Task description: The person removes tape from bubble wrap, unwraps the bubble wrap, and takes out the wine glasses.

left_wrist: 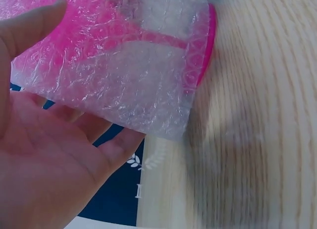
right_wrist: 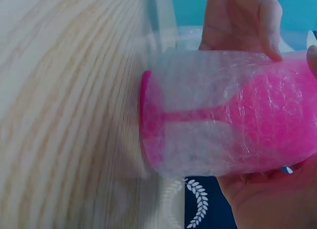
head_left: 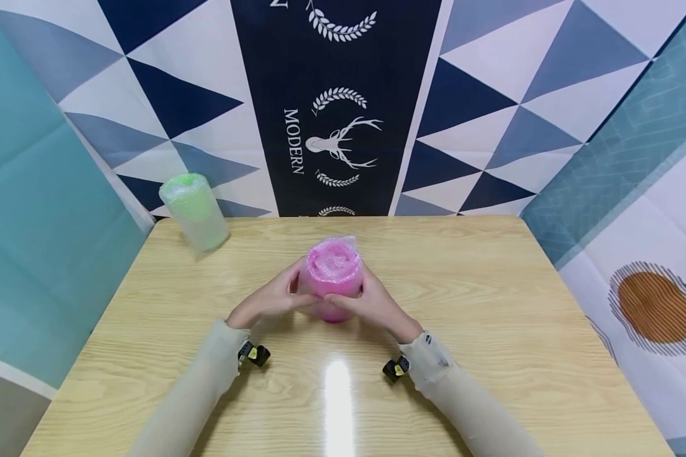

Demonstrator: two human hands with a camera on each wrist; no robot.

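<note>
A pink goblet [head_left: 334, 260] rolled in clear bubble wrap is upright near the middle of the table, between both hands. My left hand [head_left: 277, 297] holds its left side, thumb in front and fingers behind the wrap. On the other side my right hand [head_left: 377, 304] grips it, thumb across the front. Through the wrap the right wrist view shows the goblet's wide bowl [right_wrist: 277, 110], thin stem [right_wrist: 193, 114] and round foot [right_wrist: 146, 120], with the foot right at the tabletop. The fingers behind the wrap are partly hidden.
A green item [head_left: 194, 209] wrapped in bubble wrap stands at the table's back left corner. The wooden table [head_left: 463, 273] reaches back to a patterned cloth wall [head_left: 480, 127], with teal cloth [head_left: 34, 190] on the left side.
</note>
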